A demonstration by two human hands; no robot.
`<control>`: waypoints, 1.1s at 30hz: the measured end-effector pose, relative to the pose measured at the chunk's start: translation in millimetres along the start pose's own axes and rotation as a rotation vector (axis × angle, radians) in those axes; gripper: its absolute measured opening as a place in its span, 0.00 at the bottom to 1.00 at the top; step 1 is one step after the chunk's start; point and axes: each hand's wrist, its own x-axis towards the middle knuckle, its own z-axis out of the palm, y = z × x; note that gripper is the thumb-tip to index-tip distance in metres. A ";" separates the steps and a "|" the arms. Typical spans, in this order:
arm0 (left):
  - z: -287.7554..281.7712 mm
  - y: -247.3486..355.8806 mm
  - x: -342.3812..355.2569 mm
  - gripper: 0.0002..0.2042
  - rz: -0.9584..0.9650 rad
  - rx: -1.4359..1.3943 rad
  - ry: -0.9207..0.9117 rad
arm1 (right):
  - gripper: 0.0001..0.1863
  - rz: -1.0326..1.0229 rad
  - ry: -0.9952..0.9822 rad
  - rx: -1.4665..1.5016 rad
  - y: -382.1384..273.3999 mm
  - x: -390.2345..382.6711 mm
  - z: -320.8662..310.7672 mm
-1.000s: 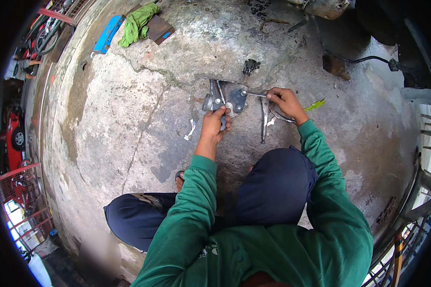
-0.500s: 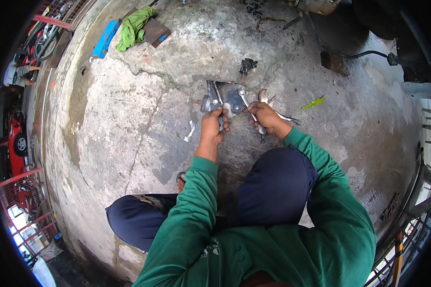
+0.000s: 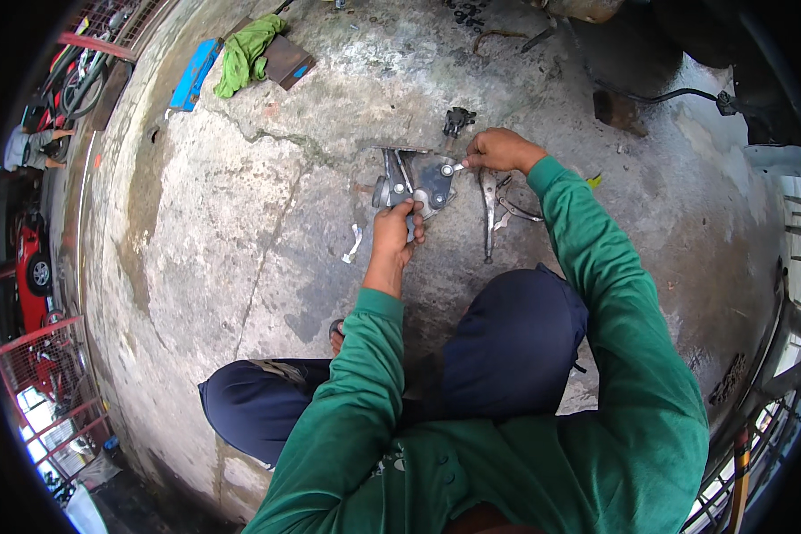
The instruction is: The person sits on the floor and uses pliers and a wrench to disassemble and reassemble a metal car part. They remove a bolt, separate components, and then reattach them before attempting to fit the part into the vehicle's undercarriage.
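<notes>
A dark metal bracket assembly (image 3: 432, 184) with bolts lies on the concrete in front of me. My left hand (image 3: 393, 233) is closed at its near edge, around a slim steel wrench (image 3: 406, 171) that lies along the bracket's left part. My right hand (image 3: 505, 149) is closed on the end of another wrench (image 3: 458, 166), whose head sits on a bolt at the bracket's upper right. Most of that wrench is hidden by the fingers. Beside the bracket, under my right forearm, lie locking pliers (image 3: 489, 218) and another plier-like tool (image 3: 509, 206).
A dark fitting (image 3: 459, 118) lies just beyond the bracket. A green cloth (image 3: 249, 53) drapes over a brown box, with a blue case (image 3: 195, 75) beside it. A white scrap (image 3: 353, 243) lies left of my left hand. Someone crouches (image 3: 34, 142) at far left.
My right hand has swung away from me and up to the right, turning the wrench on the bolt from pointing toward me to pointing right. My left hand has stayed in place.
</notes>
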 end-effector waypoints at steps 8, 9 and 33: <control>2.2 -3.7 -1.9 0.11 0.015 -0.043 0.029 | 0.15 0.509 0.210 1.334 -98.5 -52.2 112.8; -1.3 -4.7 -0.6 0.11 0.020 -0.045 0.028 | 0.16 0.543 0.242 1.415 -105.8 -51.1 109.2; 0.8 -1.2 -4.5 0.12 0.004 -0.039 0.035 | 0.18 0.338 0.362 0.545 -79.8 -58.7 86.3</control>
